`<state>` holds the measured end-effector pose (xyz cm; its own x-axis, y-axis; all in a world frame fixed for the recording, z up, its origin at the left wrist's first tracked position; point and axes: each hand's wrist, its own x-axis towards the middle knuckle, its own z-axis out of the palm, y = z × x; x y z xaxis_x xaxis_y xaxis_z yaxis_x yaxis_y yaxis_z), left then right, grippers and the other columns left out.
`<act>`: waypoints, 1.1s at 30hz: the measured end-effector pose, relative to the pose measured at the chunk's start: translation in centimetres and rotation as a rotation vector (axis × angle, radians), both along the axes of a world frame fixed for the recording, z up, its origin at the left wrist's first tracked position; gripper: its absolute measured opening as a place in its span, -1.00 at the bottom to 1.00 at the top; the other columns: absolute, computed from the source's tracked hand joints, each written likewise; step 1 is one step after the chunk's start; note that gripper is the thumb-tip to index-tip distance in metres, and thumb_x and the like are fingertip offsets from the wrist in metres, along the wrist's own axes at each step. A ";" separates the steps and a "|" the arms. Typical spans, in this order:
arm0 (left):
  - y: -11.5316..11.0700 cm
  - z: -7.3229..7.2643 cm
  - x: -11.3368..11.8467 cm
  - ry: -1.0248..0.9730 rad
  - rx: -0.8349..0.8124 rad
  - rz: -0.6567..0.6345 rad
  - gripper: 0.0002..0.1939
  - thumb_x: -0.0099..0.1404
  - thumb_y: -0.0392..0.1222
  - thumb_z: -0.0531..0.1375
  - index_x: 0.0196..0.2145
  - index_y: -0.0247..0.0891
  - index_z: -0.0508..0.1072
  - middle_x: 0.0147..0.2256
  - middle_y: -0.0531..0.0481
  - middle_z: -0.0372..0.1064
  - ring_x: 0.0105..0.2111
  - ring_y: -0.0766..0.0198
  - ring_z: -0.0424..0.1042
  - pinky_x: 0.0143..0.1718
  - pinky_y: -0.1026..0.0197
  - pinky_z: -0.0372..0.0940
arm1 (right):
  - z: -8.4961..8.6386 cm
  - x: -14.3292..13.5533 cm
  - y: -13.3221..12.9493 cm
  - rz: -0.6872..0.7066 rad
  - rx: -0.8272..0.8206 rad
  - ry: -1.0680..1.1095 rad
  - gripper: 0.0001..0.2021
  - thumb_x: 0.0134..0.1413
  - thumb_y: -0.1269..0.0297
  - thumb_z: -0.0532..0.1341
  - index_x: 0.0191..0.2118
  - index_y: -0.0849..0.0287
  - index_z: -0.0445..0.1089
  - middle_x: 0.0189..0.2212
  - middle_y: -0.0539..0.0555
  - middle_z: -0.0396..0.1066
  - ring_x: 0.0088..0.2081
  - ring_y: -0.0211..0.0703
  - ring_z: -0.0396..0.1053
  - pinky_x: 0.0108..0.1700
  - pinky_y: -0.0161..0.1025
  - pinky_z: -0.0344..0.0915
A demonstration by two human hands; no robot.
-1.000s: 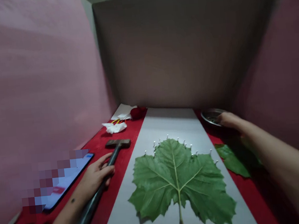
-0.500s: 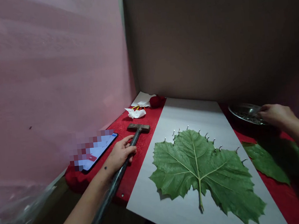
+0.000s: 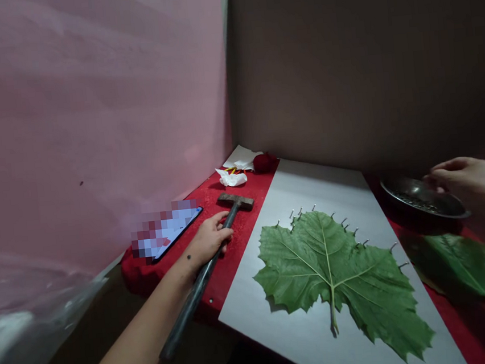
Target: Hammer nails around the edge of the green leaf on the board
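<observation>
I am watching the right hand hovering at the rim of the metal bowl; its fingers are looking bent inward, but I cannot tell whether they are pinching anything. The left hand is holding the hammer, thumb and fingers wrapping the handle below its head. The broad leaf is lying on the white board, across the red worktop, and nails are standing along its upper edge. In my judgement, the person is fetching a nail; the next move is probably calling for a secure pinch.
</observation>
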<state>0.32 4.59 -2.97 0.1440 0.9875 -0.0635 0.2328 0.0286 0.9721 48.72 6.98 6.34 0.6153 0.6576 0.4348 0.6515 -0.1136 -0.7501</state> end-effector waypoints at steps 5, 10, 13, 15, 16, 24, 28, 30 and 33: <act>0.0 -0.1 -0.1 0.036 0.027 -0.014 -0.47 0.08 -0.38 0.11 0.05 -0.32 0.20 -0.62 0.22 0.23 -0.75 0.44 0.22 -0.75 0.36 0.17 | 0.9 -12.3 -3.2 0.541 -0.120 0.405 -0.92 -0.26 0.42 0.33 -0.54 0.26 0.41 -0.65 0.11 0.38 -0.63 -0.35 0.29 -0.57 -0.26 0.10; 0.1 -0.6 -0.3 0.097 0.030 -0.031 -0.66 0.28 -0.18 0.12 0.00 -0.29 0.26 -0.52 0.14 0.29 -0.69 0.46 0.23 -0.71 0.36 0.19 | -3.0 -23.0 -5.4 0.921 -0.348 0.339 -0.92 -0.15 0.33 0.22 -0.48 0.19 0.29 -0.61 0.00 0.38 -0.58 -0.27 0.35 -0.54 -0.33 0.26; 0.2 -0.9 -0.4 0.134 0.021 -0.032 -0.67 0.30 -0.11 0.09 -0.03 -0.30 0.29 -0.43 0.07 0.34 -0.63 0.45 0.27 -0.65 0.34 0.24 | -5.4 -25.8 -4.7 0.863 -0.325 0.087 -0.99 -0.07 0.39 0.12 -0.45 0.16 0.26 -0.63 -0.04 0.36 -0.58 -0.29 0.34 -0.52 -0.35 0.26; 0.2 -1.1 -0.4 0.156 0.019 -0.033 -0.68 0.30 -0.11 0.10 -0.04 -0.30 0.30 -0.37 0.03 0.36 -0.58 0.42 0.32 -0.60 0.31 0.28 | -6.2 -26.6 -3.9 0.803 -0.316 -0.052 -0.94 -0.07 0.42 0.10 -0.46 0.15 0.26 -0.64 -0.04 0.35 -0.58 -0.28 0.34 -0.51 -0.35 0.25; 0.3 -1.2 -0.4 0.166 0.020 -0.033 -0.69 0.29 -0.11 0.10 -0.05 -0.30 0.31 -0.35 0.01 0.37 -0.55 0.40 0.34 -0.58 0.29 0.30 | -6.4 -26.9 -3.5 0.787 -0.319 -0.094 -0.93 -0.07 0.43 0.09 -0.47 0.14 0.27 -0.65 -0.05 0.35 -0.59 -0.27 0.34 -0.50 -0.36 0.24; 0.6 -2.1 -0.6 0.214 0.050 -0.048 -0.67 0.30 -0.11 0.10 -0.03 -0.29 0.30 -0.32 0.00 0.38 -0.51 0.37 0.36 -0.53 0.25 0.33 | -7.2 -28.7 -3.0 0.758 -0.266 -0.184 -0.86 -0.06 0.37 0.07 -0.40 0.11 0.37 -0.66 -0.06 0.36 -0.58 -0.24 0.34 -0.42 -0.32 0.25; 0.5 -2.0 -0.6 0.228 0.057 -0.042 -0.65 0.30 -0.10 0.10 -0.01 -0.29 0.29 -0.32 0.00 0.38 -0.52 0.37 0.36 -0.53 0.25 0.33 | -7.8 -29.0 -3.0 0.722 -0.248 -0.204 -0.83 -0.06 0.36 0.07 -0.36 0.14 0.40 -0.63 -0.03 0.38 -0.55 -0.22 0.35 -0.40 -0.30 0.26; 0.4 -1.9 -0.6 0.234 0.062 -0.040 -0.65 0.30 -0.10 0.09 0.00 -0.28 0.28 -0.33 0.00 0.38 -0.52 0.38 0.36 -0.53 0.25 0.33 | -8.0 -29.0 -2.9 0.707 -0.238 -0.219 -0.82 -0.06 0.35 0.07 -0.36 0.13 0.41 -0.62 -0.03 0.39 -0.54 -0.22 0.35 -0.40 -0.30 0.25; 0.3 -1.8 -0.6 0.240 0.068 -0.041 -0.64 0.30 -0.10 0.09 0.01 -0.28 0.27 -0.35 0.01 0.38 -0.54 0.39 0.35 -0.55 0.26 0.33 | -8.3 -29.0 -2.7 0.710 -0.218 -0.241 -0.83 -0.05 0.35 0.08 -0.37 0.11 0.41 -0.59 -0.02 0.41 -0.51 -0.21 0.36 -0.39 -0.29 0.25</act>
